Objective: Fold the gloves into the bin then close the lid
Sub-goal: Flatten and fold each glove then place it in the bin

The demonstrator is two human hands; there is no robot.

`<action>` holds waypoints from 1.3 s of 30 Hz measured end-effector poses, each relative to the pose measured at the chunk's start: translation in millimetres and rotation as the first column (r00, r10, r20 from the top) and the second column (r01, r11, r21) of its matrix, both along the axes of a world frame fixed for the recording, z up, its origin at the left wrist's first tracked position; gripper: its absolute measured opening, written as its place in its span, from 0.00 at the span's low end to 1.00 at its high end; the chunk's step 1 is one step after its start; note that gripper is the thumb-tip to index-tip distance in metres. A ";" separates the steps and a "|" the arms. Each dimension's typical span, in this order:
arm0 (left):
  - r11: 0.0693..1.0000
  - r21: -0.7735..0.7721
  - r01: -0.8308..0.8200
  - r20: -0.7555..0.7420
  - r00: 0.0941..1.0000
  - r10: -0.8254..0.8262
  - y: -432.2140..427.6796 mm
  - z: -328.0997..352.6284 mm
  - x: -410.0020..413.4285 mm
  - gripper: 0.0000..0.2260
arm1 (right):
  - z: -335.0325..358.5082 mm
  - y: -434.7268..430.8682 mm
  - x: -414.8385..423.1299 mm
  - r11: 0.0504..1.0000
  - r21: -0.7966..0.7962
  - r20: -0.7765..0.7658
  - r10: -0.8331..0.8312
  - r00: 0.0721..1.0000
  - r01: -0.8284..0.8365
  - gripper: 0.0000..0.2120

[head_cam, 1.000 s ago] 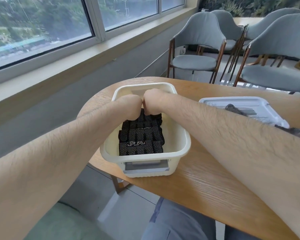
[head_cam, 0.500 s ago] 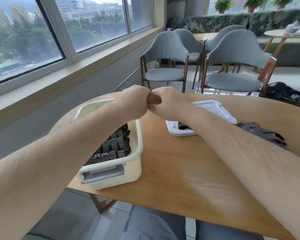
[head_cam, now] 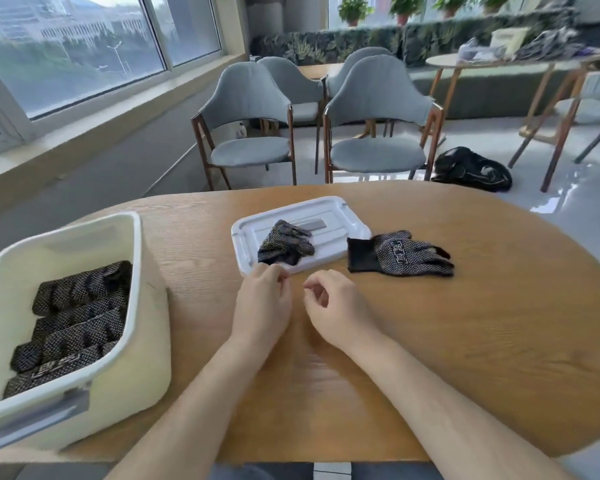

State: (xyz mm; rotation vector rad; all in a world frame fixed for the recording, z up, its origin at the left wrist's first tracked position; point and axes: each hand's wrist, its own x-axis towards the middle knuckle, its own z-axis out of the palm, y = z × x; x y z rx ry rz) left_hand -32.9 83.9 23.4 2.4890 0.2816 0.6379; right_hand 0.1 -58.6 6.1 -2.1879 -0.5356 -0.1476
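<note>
Left hand [head_cam: 262,299] and right hand [head_cam: 333,306], loosely curled, hold nothing; white logo on glove [head_cam: 406,255] is illegible.

Wood, plastic, knit cloth; mostly matt.
Table [head_cam: 430,341]: pale wood, visible grain, matt. Bin [head_cam: 136,271]: cream plastic, smooth, faint sheen; grey handle [head_cam: 32,424] blurred, material unclear. Lid [head_cam: 326,209]: white plastic, smooth, slightly glossier, ribbed top. Folded gloves [head_cam: 73,320], crumpled glove [head_cam: 284,242], flat glove [head_cam: 406,254]: black knit cloth with pale dots, rough-looking, matt. Chairs [head_cam: 246,95]: grey fabric, dark wood frames. Floor [head_cam: 551,202]: glossy, reflecting light.
</note>
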 end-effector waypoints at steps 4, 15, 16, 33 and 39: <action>0.994 0.042 -0.102 0.062 0.993 0.100 13.4 -9.9 34.8 0.11 | -7.5 15.8 12.8 0.997 0.038 0.059 -0.066 0.996 0.064 0.10; 1.000 -0.001 -0.020 0.045 0.999 0.020 34.4 -14.2 72.9 0.11 | -10.6 28.6 44.1 0.985 -0.158 0.076 -0.059 0.995 0.070 0.22; 1.000 -0.006 -0.008 0.070 0.997 0.009 35.7 -17.4 72.5 0.11 | -11.5 27.9 43.4 0.988 -0.137 0.078 -0.058 0.995 0.069 0.22; 0.743 -0.387 0.547 0.379 0.828 -0.413 2.1 0.1 29.7 0.09 | 0.3 8.4 35.2 0.776 0.589 -0.204 -0.127 0.971 0.225 0.11; 0.652 -0.719 0.239 0.083 0.962 -0.260 1.3 5.1 27.2 0.15 | 6.7 -3.9 24.8 0.676 0.713 -0.240 -0.016 0.971 0.187 0.12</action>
